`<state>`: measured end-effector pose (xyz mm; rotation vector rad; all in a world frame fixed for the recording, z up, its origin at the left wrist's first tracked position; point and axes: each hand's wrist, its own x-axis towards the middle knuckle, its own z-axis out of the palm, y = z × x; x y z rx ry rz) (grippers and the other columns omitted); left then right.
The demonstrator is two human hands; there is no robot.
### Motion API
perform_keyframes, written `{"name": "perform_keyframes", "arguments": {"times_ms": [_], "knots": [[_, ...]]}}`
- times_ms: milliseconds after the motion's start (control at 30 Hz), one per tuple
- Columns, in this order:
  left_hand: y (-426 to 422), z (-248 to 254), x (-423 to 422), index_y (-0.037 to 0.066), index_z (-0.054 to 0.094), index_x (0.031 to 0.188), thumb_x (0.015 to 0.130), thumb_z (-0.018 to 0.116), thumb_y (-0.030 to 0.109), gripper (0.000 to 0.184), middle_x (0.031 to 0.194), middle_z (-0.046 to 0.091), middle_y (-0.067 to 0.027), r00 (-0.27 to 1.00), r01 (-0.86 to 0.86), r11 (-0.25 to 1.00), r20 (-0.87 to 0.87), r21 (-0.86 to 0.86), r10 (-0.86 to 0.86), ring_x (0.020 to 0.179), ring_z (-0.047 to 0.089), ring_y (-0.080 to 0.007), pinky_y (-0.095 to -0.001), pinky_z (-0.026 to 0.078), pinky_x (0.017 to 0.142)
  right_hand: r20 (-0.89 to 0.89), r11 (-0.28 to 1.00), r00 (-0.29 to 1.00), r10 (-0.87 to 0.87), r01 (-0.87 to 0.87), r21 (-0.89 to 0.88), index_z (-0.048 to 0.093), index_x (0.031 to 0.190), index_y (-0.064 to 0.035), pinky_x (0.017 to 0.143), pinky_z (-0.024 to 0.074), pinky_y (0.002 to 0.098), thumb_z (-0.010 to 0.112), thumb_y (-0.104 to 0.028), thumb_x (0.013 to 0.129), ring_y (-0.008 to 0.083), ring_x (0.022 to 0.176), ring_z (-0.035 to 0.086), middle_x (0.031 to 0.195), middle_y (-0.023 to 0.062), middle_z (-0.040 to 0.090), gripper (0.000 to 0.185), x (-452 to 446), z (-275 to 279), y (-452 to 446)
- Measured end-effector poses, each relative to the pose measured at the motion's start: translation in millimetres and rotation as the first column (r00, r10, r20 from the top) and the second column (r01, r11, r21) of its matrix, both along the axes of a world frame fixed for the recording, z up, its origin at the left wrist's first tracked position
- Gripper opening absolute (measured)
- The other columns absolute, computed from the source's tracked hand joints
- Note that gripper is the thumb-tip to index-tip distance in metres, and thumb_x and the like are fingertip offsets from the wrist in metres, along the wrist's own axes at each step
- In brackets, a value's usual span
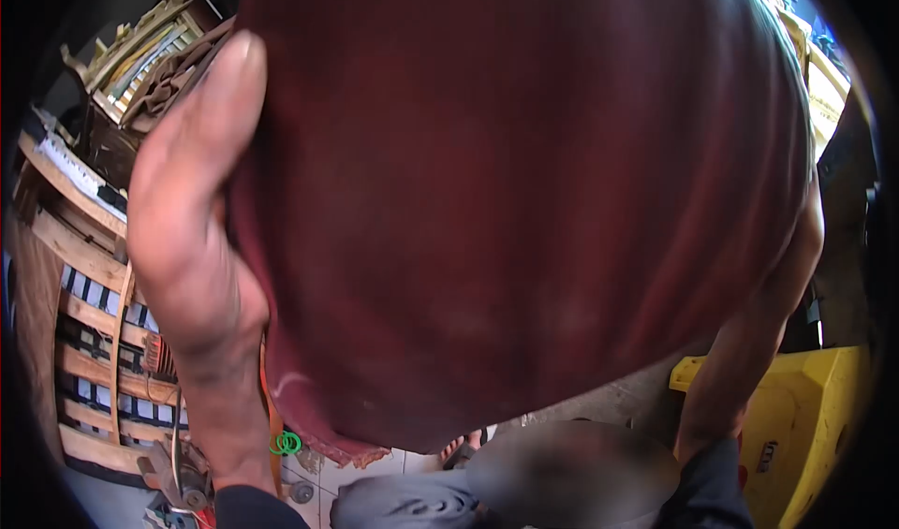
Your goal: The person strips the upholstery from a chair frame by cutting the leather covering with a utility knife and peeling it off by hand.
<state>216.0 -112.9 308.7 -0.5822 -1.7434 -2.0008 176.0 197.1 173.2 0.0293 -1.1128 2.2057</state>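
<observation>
Red cloth point(524, 201): fills the middle
Left hand point(187, 215): grips its edge, at left
Right arm point(735, 365): lower right, fingers hidden, can't tell

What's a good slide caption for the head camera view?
Maroon fabric held close to the camera: left hand on one edge, right forearm at the other, its hand hidden.

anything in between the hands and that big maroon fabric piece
Nothing visible stands between the left hand and the maroon fabric: the hand is right against its left edge. The right hand is hidden from view, so I can't tell on that side.
</observation>
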Motion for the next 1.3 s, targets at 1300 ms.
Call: {"name": "perform_keyframes", "arguments": {"times_ms": [1300], "knots": [[100, -150, 48, -0.006, 0.032, 0.143, 0.113, 0.049, 0.019, 0.043, 0.127, 0.052, -0.0178, 0.886, -0.447, 0.874, -0.227, -0.192, 0.404, 0.111, 0.054, -0.0226, -0.0369, 0.044, 0.101, -0.031, 0.807, 0.991, -0.132, 0.126, 0.578, 0.068, 0.123, 0.0030, 0.097, 0.0476, 0.0402, 0.058, -0.058, 0.104, 0.0268, 0.106, 0.064, 0.111, 0.0190, 0.073, 0.064, -168, 100, -17]]}}
